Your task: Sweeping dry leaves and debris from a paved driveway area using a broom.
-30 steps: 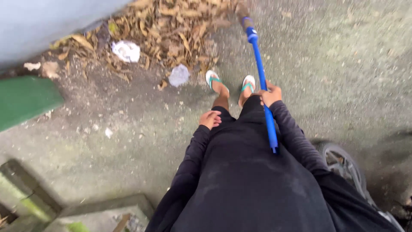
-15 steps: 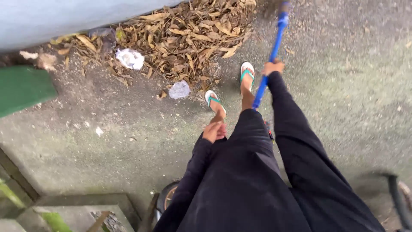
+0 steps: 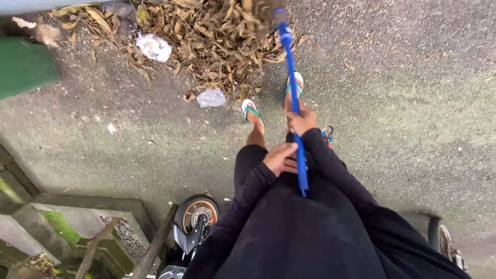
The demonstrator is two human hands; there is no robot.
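A broom with a long blue handle (image 3: 290,67) points away from me, its head buried in a pile of dry brown leaves (image 3: 206,36) at the top. My right hand (image 3: 302,122) grips the handle at about mid-length. My left hand (image 3: 281,158) is closed around the handle lower down, near its end by my waist. Both arms are in black sleeves. My feet in white and teal flip-flops (image 3: 251,111) stand on the rough grey ground just short of the leaves.
Crumpled white litter (image 3: 154,47) and a clear plastic scrap (image 3: 211,97) lie by the leaves. A green object (image 3: 23,67) sits at the upper left. A motorbike wheel (image 3: 199,214) and mossy concrete ledge (image 3: 88,206) are at the lower left, and another wheel (image 3: 442,240) at the lower right.
My left hand has left my thigh and come onto the handle. The right arm has pulled back, and the broom head has swung left into the leaf pile.
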